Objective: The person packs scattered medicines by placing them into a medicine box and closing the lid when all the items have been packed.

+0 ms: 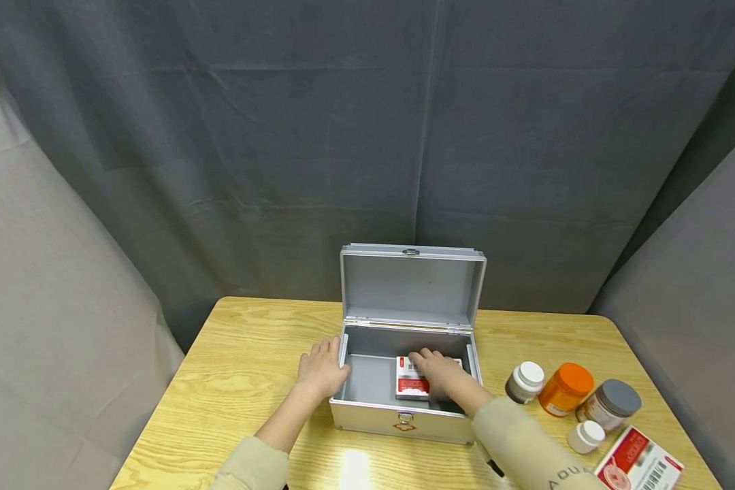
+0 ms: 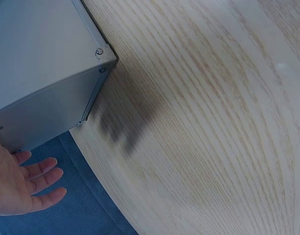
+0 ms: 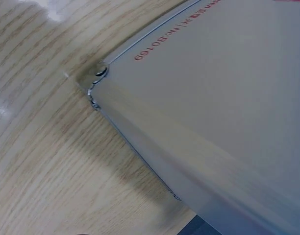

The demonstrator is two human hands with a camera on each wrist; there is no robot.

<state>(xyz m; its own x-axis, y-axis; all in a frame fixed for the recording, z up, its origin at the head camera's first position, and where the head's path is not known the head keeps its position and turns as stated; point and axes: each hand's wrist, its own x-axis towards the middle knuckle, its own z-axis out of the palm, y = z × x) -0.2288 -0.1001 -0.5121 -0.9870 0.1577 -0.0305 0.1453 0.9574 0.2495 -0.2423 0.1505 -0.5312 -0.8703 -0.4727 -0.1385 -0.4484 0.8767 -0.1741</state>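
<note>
An aluminum case (image 1: 373,416) stands on the table with its lid (image 1: 410,289) raised. Inside lies a white-and-red medicine box (image 1: 412,386), partly covered by my right hand (image 1: 444,378). That hand's fingers bend over the far edge of the box and hold it; the thumb is hidden. At the case's left rim rests my left hand (image 1: 322,371), fingers loosely extended. The left wrist view has the left hand (image 2: 15,183) beside the case's side wall (image 2: 47,110). Only the outside of the case (image 3: 213,98) appears in the right wrist view, without the hand.
Right of the case stand a white-capped bottle (image 1: 525,382), an orange jar (image 1: 566,389), a grey-lidded jar (image 1: 609,405) and a small white bottle (image 1: 586,437). Another red-and-white medicine box (image 1: 640,463) lies near the table's right front. Grey curtains (image 1: 282,150) enclose the table (image 1: 233,367).
</note>
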